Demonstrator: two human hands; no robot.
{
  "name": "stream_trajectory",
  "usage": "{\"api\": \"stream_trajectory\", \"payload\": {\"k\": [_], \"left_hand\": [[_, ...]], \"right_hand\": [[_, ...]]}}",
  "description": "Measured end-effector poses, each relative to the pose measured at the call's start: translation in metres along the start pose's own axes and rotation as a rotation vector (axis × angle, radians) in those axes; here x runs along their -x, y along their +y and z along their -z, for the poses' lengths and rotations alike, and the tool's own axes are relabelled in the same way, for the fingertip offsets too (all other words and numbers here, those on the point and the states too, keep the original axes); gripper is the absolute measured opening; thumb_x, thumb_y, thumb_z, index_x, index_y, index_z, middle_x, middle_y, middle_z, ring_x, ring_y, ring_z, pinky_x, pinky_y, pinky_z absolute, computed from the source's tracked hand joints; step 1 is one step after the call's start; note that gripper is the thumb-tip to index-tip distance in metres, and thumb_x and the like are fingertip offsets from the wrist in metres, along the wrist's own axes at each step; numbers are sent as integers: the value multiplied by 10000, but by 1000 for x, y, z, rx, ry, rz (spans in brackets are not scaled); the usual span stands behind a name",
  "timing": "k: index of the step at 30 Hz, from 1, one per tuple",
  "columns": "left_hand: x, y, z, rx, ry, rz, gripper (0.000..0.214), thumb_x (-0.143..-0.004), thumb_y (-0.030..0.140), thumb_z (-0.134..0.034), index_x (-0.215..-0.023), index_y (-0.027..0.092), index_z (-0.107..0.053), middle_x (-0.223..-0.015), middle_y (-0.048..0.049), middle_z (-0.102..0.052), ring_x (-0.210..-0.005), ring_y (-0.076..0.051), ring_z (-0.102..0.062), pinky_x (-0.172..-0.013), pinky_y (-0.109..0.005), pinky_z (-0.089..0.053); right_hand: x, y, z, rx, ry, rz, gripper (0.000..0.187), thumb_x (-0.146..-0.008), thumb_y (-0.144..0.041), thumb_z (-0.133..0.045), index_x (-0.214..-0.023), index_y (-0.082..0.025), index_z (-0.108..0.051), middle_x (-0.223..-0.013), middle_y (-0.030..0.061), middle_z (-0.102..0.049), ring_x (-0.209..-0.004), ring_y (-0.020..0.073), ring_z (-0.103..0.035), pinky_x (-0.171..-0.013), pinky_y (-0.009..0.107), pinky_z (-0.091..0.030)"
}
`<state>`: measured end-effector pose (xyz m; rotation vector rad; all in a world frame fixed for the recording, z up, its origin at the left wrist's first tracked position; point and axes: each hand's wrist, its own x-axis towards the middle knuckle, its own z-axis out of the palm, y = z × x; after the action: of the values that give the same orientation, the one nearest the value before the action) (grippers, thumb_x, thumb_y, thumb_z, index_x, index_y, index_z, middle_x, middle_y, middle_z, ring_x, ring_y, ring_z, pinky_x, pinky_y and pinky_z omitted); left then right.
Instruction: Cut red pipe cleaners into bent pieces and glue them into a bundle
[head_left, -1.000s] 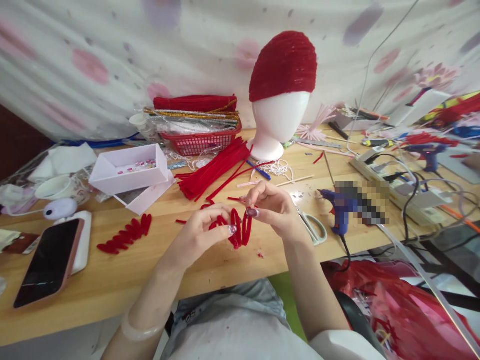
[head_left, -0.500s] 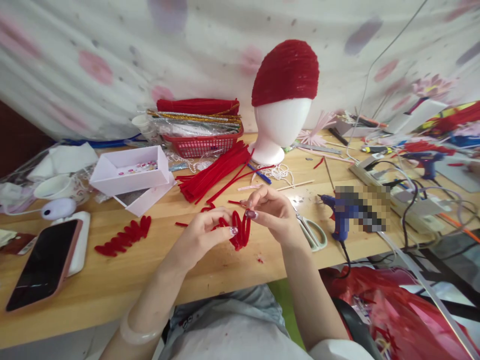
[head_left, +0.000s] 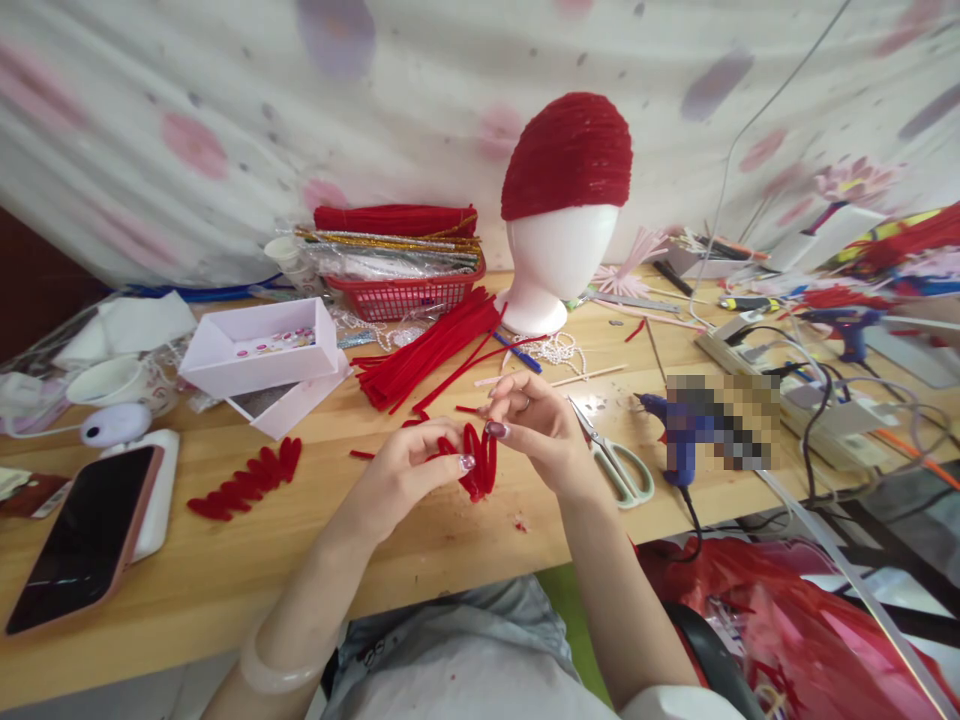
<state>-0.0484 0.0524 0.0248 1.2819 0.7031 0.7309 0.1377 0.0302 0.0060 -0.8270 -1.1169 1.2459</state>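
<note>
Between my two hands, above the table's front part, is a red pipe cleaner [head_left: 472, 478] bent into several upright loops. My left hand [head_left: 412, 465] pinches its left side between thumb and fingers. With thumb and fingertips closed, my right hand [head_left: 536, 425] grips the loop at the right end. A similar folded red pipe cleaner piece [head_left: 247, 480] lies on the table to the left. Beyond my hands rests a bundle of straight red pipe cleaners [head_left: 420, 350]. Scissors [head_left: 619, 460] lie just right of my right wrist.
A white mannequin head [head_left: 562, 250] wearing a red cap [head_left: 570, 155] stands at the back. Left of it are a red basket [head_left: 412, 298] and a white box [head_left: 240, 365]. A blue glue gun [head_left: 679, 430] sits right, a phone [head_left: 90, 535] left, and a power strip [head_left: 750, 365] far right.
The camera view has shifted slightly. Both hands keep their pinch on the looped pipe cleaner, with hardly any movement.
</note>
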Motion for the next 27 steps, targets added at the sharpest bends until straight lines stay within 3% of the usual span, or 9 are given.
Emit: {"api": "stream_trajectory", "payload": {"k": [6,11,16,19,27], "left_hand": [[1,1,-2,75,-1,21,139,-745,217,-710,-609,196,-690,-752,-12,-673,-764,-183,-607,-772,-313,-461],[0,-1,-2,300,65,90,93,-697,260,-750,-666,173,-732,-651,-17,-675,-686,-182,-603,-737,-325,-470],[-2,-3,-2,475,199,90,88,-668,255,-757,-690,170,-748,-709,-42,-723,-662,-190,-620,-626,-316,-456],[-3,-2,-4,526,245,75,74,-641,242,-770,-687,184,-774,-721,-37,-746,-693,-189,-647,-665,-313,-489],[0,-9,-1,620,379,92,60,-662,148,-735,-681,190,-773,-746,-5,-772,-787,-159,-684,-832,-280,-534]], "right_hand": [[-1,-2,-4,-25,3,3,369,-764,-342,-855,-1035,-255,-620,-735,-29,-641,-683,145,-591,-643,265,-507],[10,-12,-4,155,116,53,263,-864,-454,-762,-1007,-250,-679,-861,12,-635,-820,161,-618,-768,283,-537],[30,-11,-4,315,-29,75,219,-903,-355,-741,-1104,-271,-718,-1091,62,-713,-1034,223,-656,-968,385,-516],[35,-6,-10,303,-59,91,196,-897,-311,-752,-1089,-280,-731,-1124,60,-731,-1094,242,-658,-1010,413,-499],[37,-3,-18,390,31,139,105,-914,-254,-725,-1018,-267,-729,-1001,39,-751,-950,211,-687,-903,358,-539]]}}
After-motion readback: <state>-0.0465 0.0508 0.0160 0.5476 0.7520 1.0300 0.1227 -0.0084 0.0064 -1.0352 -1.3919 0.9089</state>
